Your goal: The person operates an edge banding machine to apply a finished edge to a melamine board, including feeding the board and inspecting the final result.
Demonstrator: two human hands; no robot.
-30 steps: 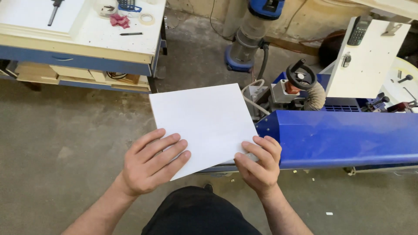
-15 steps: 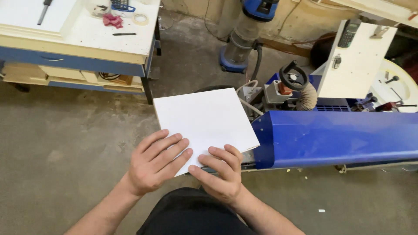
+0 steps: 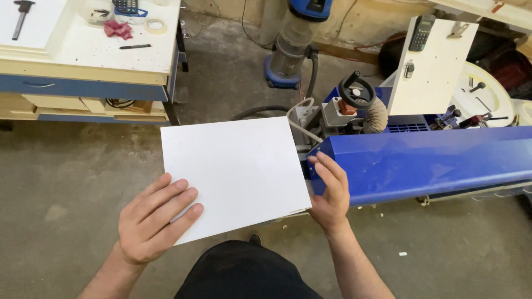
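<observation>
I hold a flat white square panel [image 3: 238, 171] in front of me, above the concrete floor. My left hand [image 3: 155, 218] lies flat on its lower left corner, fingers spread over the top face. My right hand [image 3: 331, 191] grips the panel's right edge, fingers pointing up beside the blue machine cover [image 3: 426, 160]. The panel's right edge sits against the end of that cover. Its underside is hidden.
A long blue machine runs to the right, with a black handwheel [image 3: 356, 89] and a white upright board [image 3: 432, 66] behind it. A blue dust extractor [image 3: 293, 47] with hoses stands at the back. A white-topped workbench [image 3: 94, 50] with small tools is at the upper left.
My right hand slid from on top of the panel's lower edge to its right edge. The panel shifted toward the blue cover, and my view moved closer.
</observation>
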